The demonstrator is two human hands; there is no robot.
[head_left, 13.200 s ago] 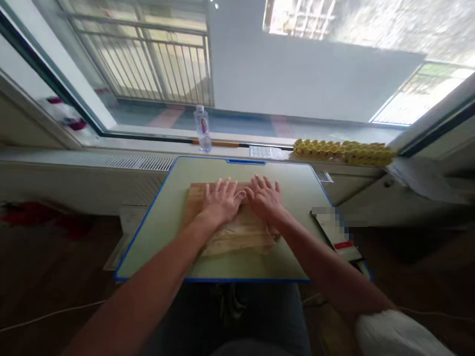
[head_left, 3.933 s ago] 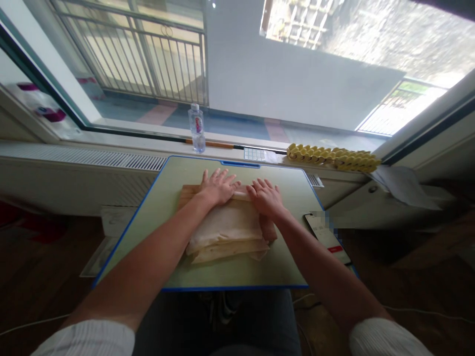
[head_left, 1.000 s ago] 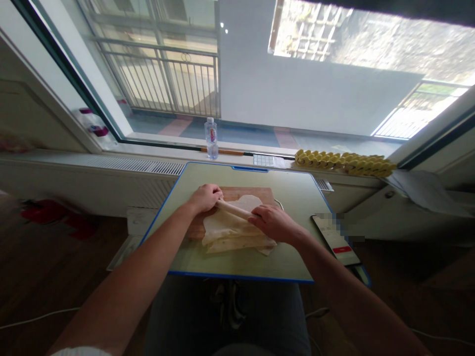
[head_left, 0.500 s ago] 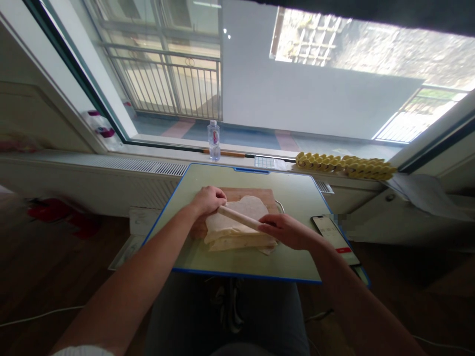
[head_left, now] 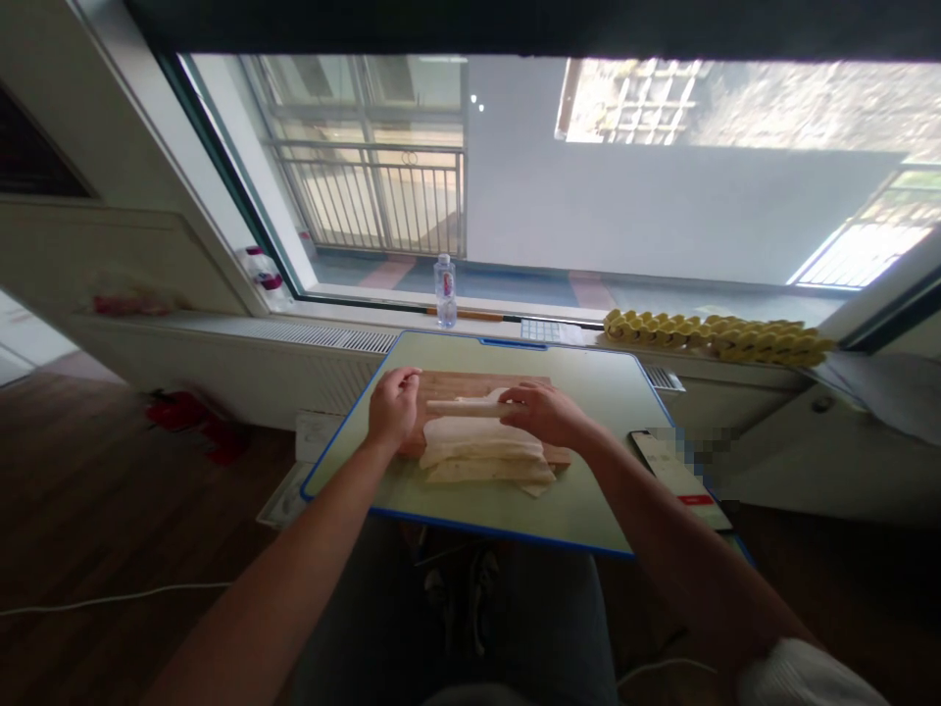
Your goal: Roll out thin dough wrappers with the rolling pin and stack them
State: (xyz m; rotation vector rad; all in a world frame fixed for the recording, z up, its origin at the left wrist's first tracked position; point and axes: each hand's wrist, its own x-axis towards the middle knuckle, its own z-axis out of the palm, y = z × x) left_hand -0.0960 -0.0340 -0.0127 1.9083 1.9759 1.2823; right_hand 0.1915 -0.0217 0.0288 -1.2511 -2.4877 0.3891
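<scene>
A pale wooden rolling pin (head_left: 463,408) lies level across the far part of a thin dough sheet (head_left: 481,431). The near part of the sheet is layered in folds, and its front edge hangs past the wooden cutting board (head_left: 456,379). My right hand (head_left: 542,412) has its fingers bent over the right end of the pin, hiding that end. At the board's left edge is my left hand (head_left: 395,400), apart from the pin's left end. Its fingers are loosely curled, and nothing shows in them.
The board lies on a small blue-edged table (head_left: 595,378). A phone (head_left: 676,480) rests at its right side. Beyond, the windowsill bears a clear bottle (head_left: 445,294) and yellow egg trays (head_left: 713,336). A red object (head_left: 176,410) is on the floor at left.
The rolling pin has turned from slanted to level and moved toward the dough's far side. My left hand has let go of its left end. The view has shifted slightly.
</scene>
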